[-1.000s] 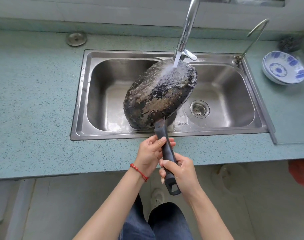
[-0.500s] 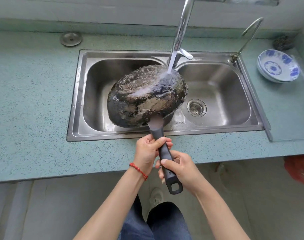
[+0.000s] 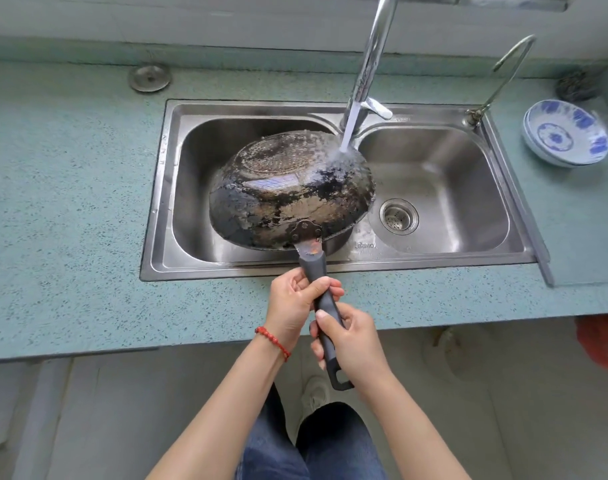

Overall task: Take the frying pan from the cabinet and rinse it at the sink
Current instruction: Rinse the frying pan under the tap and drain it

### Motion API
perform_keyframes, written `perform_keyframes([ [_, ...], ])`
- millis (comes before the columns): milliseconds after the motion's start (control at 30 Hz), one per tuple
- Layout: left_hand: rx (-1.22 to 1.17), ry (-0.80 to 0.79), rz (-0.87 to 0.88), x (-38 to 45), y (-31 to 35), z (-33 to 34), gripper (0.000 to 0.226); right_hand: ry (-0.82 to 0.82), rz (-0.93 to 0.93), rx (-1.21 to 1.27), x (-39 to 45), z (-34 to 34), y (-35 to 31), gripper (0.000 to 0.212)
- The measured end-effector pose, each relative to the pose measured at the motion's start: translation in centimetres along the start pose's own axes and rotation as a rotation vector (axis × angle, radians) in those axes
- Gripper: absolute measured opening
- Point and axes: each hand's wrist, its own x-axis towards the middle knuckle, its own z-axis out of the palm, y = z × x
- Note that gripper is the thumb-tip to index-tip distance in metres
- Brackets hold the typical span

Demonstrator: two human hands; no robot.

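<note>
Water falls in a thin white stream from the tall chrome tap [image 3: 371,60] onto the upturned pan [image 3: 290,190], striking its far right edge and spraying there. The pan is held bottom-up and tilted over the left basin of the steel sink [image 3: 330,268], its rim reaching past the divider toward the right basin. Its round underside is black and scorched, mottled with brownish worn patches and a dotted circular base, all wet and glossy. A riveted metal bracket joins it to a long dark handle [image 3: 325,306] with a hanging slot at its end.

Both hands are clenched around that handle: the left hand [image 3: 293,306] nearer the pan, the right hand [image 3: 352,341] just behind it, close to the slotted end. A red bead bracelet [image 3: 273,342] circles the left wrist.

The sink is brushed and shiny, with a round perforated drain [image 3: 398,215] in the right basin. Around it lies a speckled blue-green counter [image 3: 70,202]. On its right side sits a stack of blue-and-white bowls [image 3: 565,133], near a slim curved second tap [image 3: 503,74]. A flat round metal disc [image 3: 150,77] lies on the counter beyond the sink's left corner.
</note>
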Motion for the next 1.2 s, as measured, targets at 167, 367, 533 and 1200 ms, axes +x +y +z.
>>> perform_keyframes([
  [167,-0.084,-0.049,-0.027,0.6,0.2,0.3,0.016,0.094,-0.046,-0.086,0.2,0.5,0.0,0.024],
  [367,-0.193,-0.083,-0.09,0.7,-0.3,0.9,0.016,0.161,-0.082,-0.194,0.1,0.0,0.5,0.023],
  [533,-0.214,-0.083,-0.096,0.7,-0.6,0.8,0.016,0.168,-0.076,-0.217,0.2,-0.2,0.9,0.023],
  [1200,0.143,-0.03,0.079,0.2,-0.7,1.4,0.002,-0.071,-0.086,0.138,-0.3,-2.2,0.9,0.013],
])
